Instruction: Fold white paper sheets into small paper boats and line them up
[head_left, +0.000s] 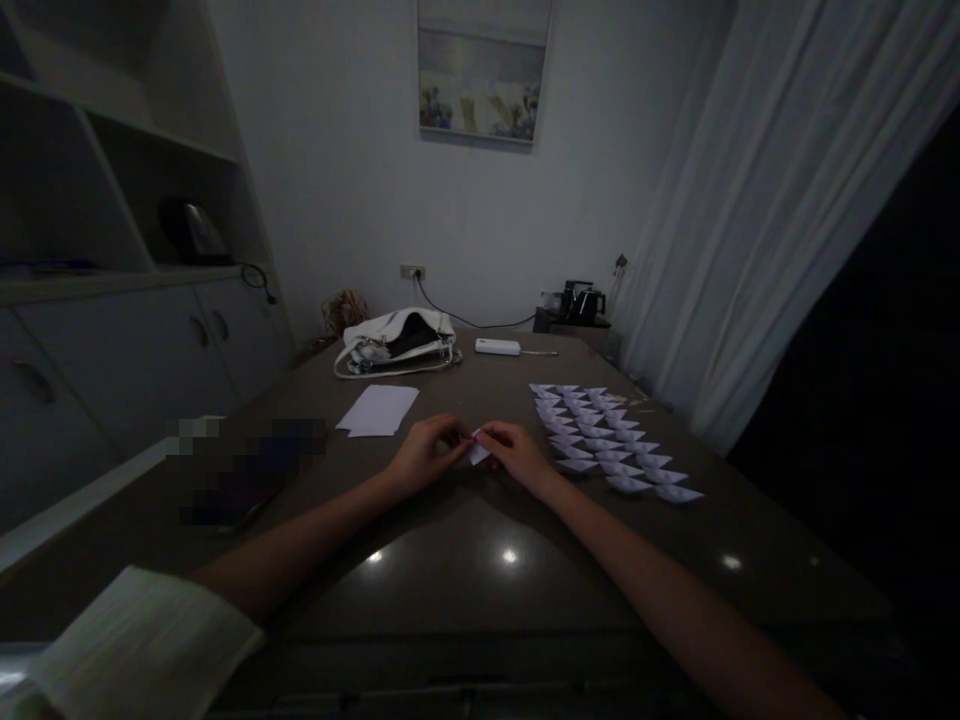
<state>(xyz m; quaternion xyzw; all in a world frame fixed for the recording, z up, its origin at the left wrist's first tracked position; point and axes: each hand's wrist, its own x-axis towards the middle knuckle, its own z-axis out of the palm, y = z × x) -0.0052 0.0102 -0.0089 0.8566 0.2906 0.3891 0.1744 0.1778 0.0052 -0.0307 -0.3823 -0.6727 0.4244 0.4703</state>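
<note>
Between my two hands is a small piece of folded white paper [478,453], held just above the middle of the dark table. My left hand [429,455] pinches its left side with thumb and fingertips. From the other side, my right hand [517,455] grips it with thumb and forefinger. Fingers cover much of the paper, so its exact folded shape is hidden. Several white paper boats [598,432] stand in three rows to the right of my right hand. Beyond my left hand lies a small stack of white paper sheets [379,410], slightly fanned.
A white handbag [401,340] lies at the table's far side, beside a white power strip or similar device [497,347]. A blurred dark object [251,475] is on the left. Behind stand a black kettle [581,302] and a curtain [705,200]; cabinets [142,350] line the left.
</note>
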